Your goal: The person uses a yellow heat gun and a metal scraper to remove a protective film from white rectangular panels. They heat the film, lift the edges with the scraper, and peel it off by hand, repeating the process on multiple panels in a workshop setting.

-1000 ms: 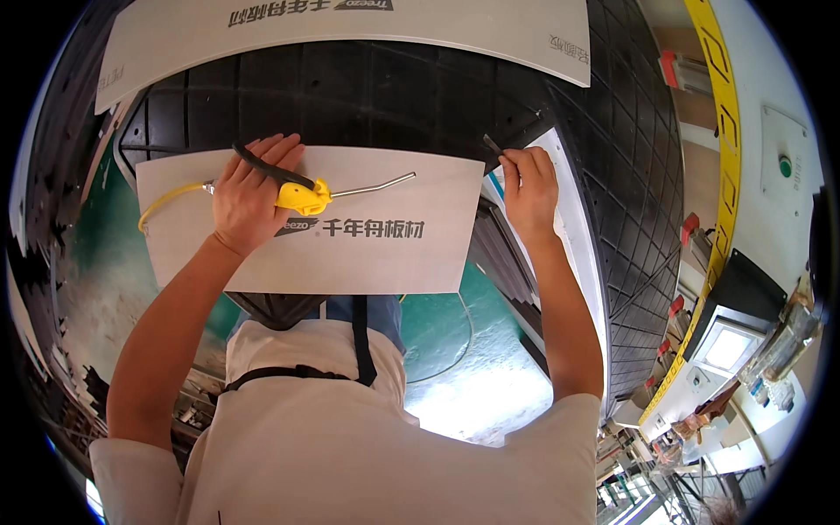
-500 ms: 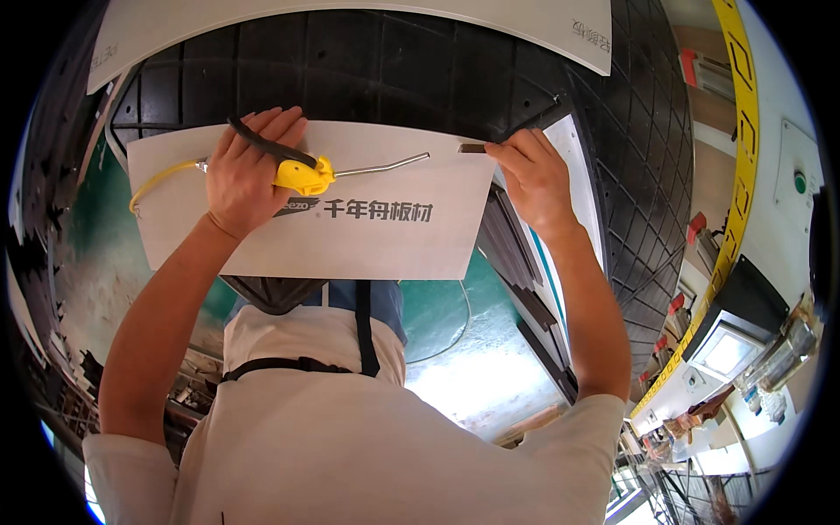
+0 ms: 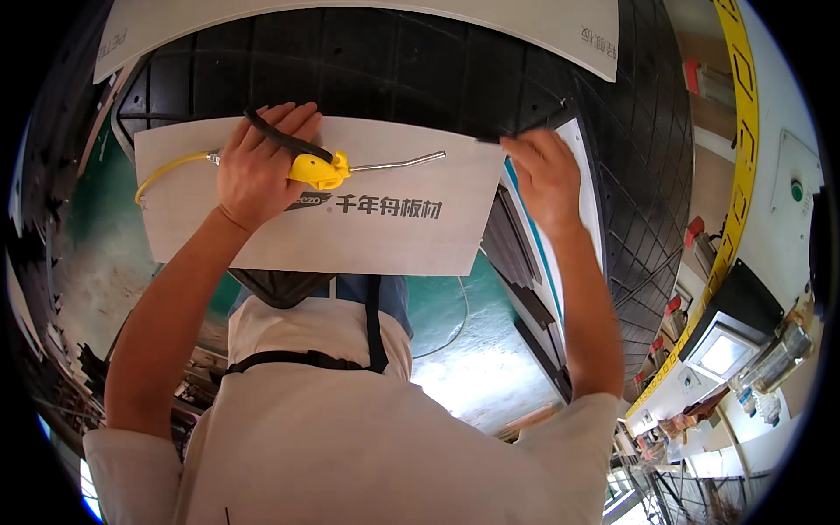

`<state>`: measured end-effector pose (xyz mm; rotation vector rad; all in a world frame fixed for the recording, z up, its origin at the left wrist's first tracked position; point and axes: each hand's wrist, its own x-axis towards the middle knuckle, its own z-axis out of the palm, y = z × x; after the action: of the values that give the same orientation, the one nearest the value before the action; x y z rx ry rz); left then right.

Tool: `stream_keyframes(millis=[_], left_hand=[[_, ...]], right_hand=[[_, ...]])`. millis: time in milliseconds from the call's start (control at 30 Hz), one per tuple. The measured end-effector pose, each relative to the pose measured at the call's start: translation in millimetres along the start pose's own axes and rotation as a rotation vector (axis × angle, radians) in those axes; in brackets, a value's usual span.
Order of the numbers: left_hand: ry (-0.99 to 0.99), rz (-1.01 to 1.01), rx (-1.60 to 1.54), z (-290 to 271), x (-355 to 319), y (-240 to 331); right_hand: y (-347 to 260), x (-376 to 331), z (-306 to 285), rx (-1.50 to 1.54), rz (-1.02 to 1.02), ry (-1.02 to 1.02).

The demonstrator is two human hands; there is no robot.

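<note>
A white rectangular panel (image 3: 306, 245) with dark printing lies in front of me. My left hand (image 3: 258, 175) rests on its left half, holding a yellow air blow gun (image 3: 322, 171). The gun's black curved handle part crosses over my fingers, which reach past the panel's far edge. Its thin metal nozzle points right, and a yellow hose (image 3: 164, 173) runs left from it. At the far right corner, my right hand (image 3: 547, 171) is closed in a pinch on a small thin dark strip-like tool (image 3: 488, 140). That tool lies along the panel's edge; motion blurs its exact kind.
Beneath and beyond the panel is a black grooved work surface (image 3: 367, 61). Another white panel (image 3: 385, 10) lies at the far side. On the right run a yellow marked strip (image 3: 742, 131), a green button (image 3: 796, 189) and a small screen (image 3: 724, 350).
My right hand has moved slightly right, bringing the small tool from the panel's top face to its far right edge. The left hand keeps its hold, while the whole view has shifted a little.
</note>
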<state>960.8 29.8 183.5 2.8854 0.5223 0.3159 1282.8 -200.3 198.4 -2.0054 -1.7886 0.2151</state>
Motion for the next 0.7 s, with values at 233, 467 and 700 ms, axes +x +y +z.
stream_keyframes(millis=[233,467,700], left_hand=[[0.024,-0.004,0.001,3.1,-2.6,-1.4],[0.025,-0.003,0.007,2.3,-3.2,1.0],[0.023,0.025,-0.014,2.9,0.1,-3.7]], right_hand=[[-43.9,-79.5,-0.9,0.190,0.024,-0.217],[-45.1,-88.3,-7.3,0.085,0.060,-0.126],[-20.1,-27.4,7.8,-0.096,0.048,-0.087]])
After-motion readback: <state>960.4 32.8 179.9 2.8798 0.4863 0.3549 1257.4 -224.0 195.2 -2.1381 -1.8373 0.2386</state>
